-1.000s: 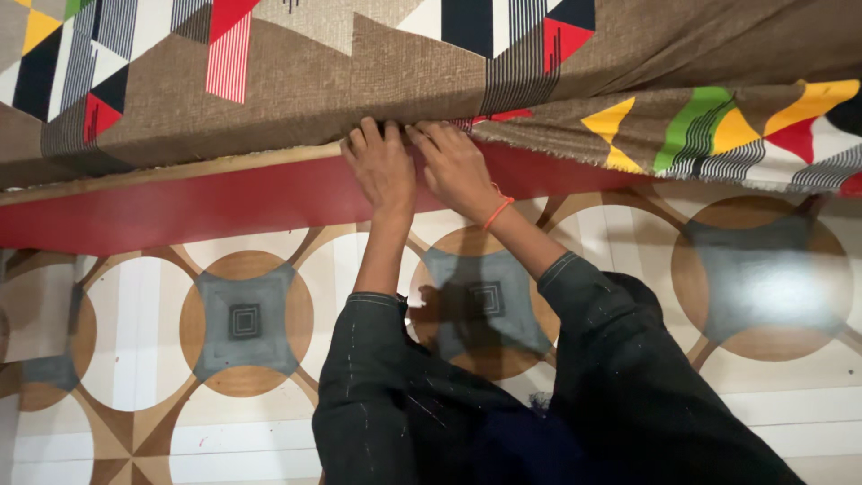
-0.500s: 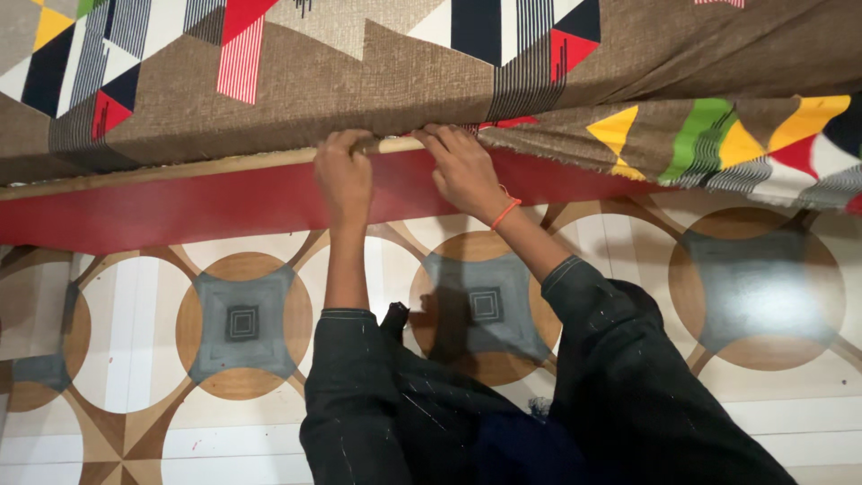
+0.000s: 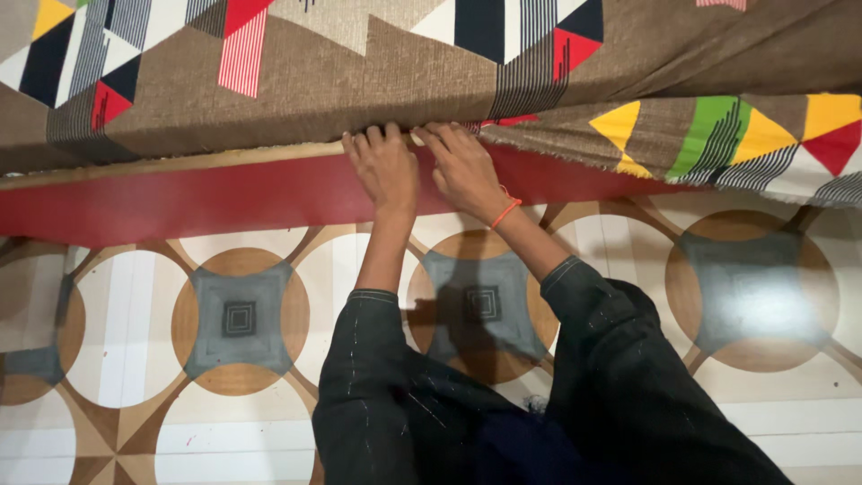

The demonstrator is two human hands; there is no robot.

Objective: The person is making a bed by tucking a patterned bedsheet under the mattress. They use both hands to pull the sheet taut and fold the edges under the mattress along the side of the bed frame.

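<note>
Left hand (image 3: 384, 171) back beside right hand (image 3: 463, 169) — fingertips at fabric edge (image 3: 269, 148)

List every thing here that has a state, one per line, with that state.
Left hand: flat, fingertips at the fabric edge.
Right hand: fingers tucked at the fabric edge.
Fabric: draped, edge loose at right.
Red board: partly covered.
Wristband: on right wrist.

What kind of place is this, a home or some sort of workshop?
Probably an upholstery or furniture workshop: both hands, left hand and right hand, press patterned brown fabric over a red wooden frame, above a patterned floor of circles.
</note>
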